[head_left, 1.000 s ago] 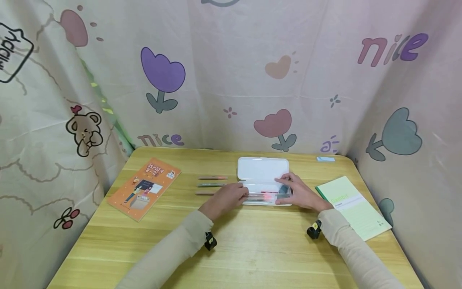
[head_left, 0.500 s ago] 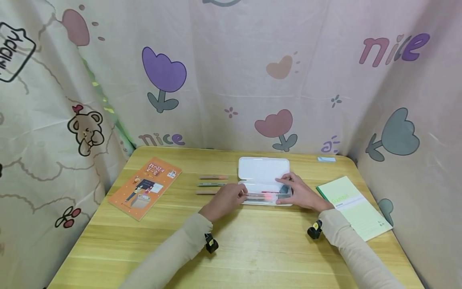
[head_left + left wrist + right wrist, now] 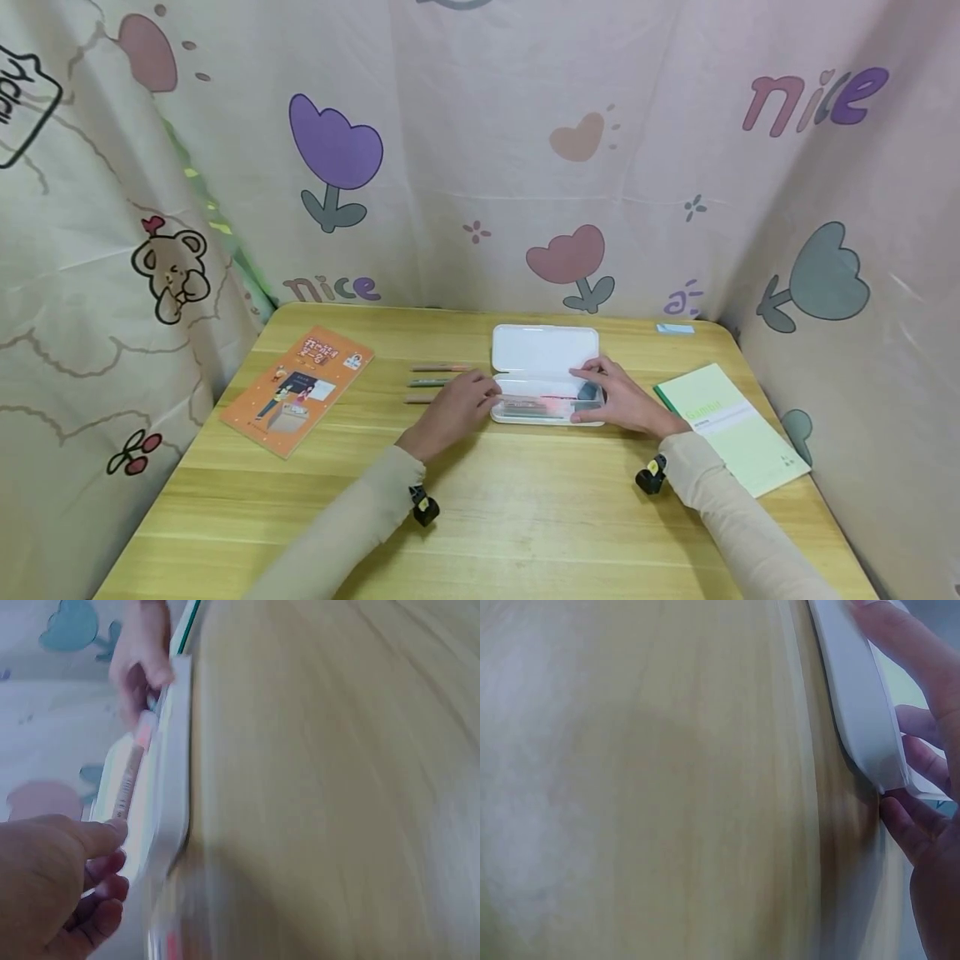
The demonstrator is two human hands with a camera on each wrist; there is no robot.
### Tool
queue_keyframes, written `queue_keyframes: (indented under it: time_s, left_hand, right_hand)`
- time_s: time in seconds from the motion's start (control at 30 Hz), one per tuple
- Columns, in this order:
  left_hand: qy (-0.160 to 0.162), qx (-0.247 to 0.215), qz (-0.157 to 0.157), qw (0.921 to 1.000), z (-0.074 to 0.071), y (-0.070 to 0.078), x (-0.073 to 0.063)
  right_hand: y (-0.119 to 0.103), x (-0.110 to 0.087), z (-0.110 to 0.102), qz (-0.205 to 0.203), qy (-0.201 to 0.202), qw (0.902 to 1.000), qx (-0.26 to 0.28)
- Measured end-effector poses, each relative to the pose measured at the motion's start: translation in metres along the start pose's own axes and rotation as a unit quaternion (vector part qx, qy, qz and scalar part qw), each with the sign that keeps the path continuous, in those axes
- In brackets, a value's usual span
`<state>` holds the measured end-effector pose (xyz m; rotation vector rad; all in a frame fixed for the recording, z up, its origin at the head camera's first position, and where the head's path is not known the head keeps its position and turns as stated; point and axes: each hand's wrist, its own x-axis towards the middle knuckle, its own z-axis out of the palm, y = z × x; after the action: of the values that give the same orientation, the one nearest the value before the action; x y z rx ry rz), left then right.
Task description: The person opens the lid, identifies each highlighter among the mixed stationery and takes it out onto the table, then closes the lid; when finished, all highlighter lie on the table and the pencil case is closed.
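Observation:
A white pencil case [image 3: 546,335] lies with its lid tipped back in the head view. Inside are pens [image 3: 528,406] along the front and a dark bluish item [image 3: 589,392] at the right end. My right hand [image 3: 628,400] grips the case's right end, thumb at the front wall, fingers farther back. At the left end, my left hand [image 3: 453,412] has loosely bent fingers. In the left wrist view, its thumb overlaps the end of a pen [image 3: 131,776] with a pink tip; contact is unclear. Left of the case, three pens [image 3: 431,383] lie in parallel, partly hidden by the left hand.
An orange book [image 3: 300,392] lies on the table's left side. On the right, a pale green notebook [image 3: 731,429] sits partly under the right forearm. A small light blue piece [image 3: 676,329] is near the back edge. A patterned curtain [image 3: 450,167] surrounds the wooden table [image 3: 517,517].
My left hand has shifted left, uncovering more of the case's left end and the pens inside. The right hand keeps its grip on the case.

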<state>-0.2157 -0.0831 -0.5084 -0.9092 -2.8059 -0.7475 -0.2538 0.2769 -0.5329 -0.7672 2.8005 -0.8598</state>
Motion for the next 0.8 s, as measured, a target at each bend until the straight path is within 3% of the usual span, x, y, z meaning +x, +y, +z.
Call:
queue_keyframes:
  time_s: [0.23,0.4,0.6,0.8]
  left_hand:
    - [0.046,-0.028,-0.053,0.9971,-0.035,-0.043,-0.034]
    - [0.042,-0.037,-0.085,0.9948,-0.053,-0.068,-0.067]
    - [0.034,-0.048,-0.103,0.9929,-0.056,-0.086,-0.095]
    - [0.025,-0.037,-0.104,0.9936,-0.049,-0.095,-0.107]
  right_hand:
    - [-0.002,0.000,0.000,-0.002,-0.001,1.0000,0.003]
    - [-0.004,0.000,-0.002,0.000,-0.002,1.0000,0.006]
    - [-0.003,0.000,-0.002,0.000,0.000,1.0000,0.007]
    - [-0.002,0.001,-0.001,0.002,-0.002,1.0000,0.003]
